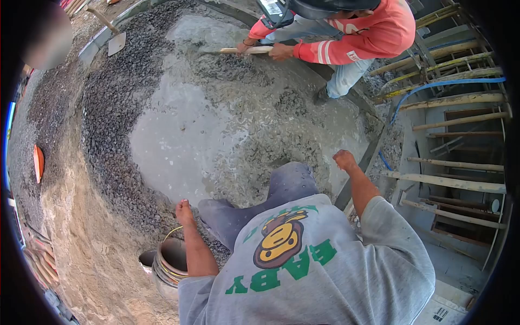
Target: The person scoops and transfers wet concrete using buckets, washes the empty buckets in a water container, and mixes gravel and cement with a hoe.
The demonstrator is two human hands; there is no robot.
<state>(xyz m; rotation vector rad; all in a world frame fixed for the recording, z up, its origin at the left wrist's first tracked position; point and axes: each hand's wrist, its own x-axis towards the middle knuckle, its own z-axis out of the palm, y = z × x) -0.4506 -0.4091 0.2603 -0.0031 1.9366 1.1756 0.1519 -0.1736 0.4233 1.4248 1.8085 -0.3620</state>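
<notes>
My left hand (184, 211) is held out at my left side, its fingers curled in. No object shows in it, and it hangs over the gravel near a bucket (173, 253) with a yellowish cord or hose around its rim. Out to my right, my right hand (344, 160) is closed in a loose fist above the edge of the wet concrete (173, 130); nothing is visible in it. The concrete spreads in front of my legs, smooth and watery at the left, lumpy nearer my knees.
Opposite me, a person in a red sweatshirt (374, 32) grips a wooden handle (246, 50) over the mix. Dark gravel (114, 119) and sand (81, 233) lie left. A flat-bladed tool (116, 43) rests upper left. Bamboo poles (455, 185) and a blue hose (449, 83) are right.
</notes>
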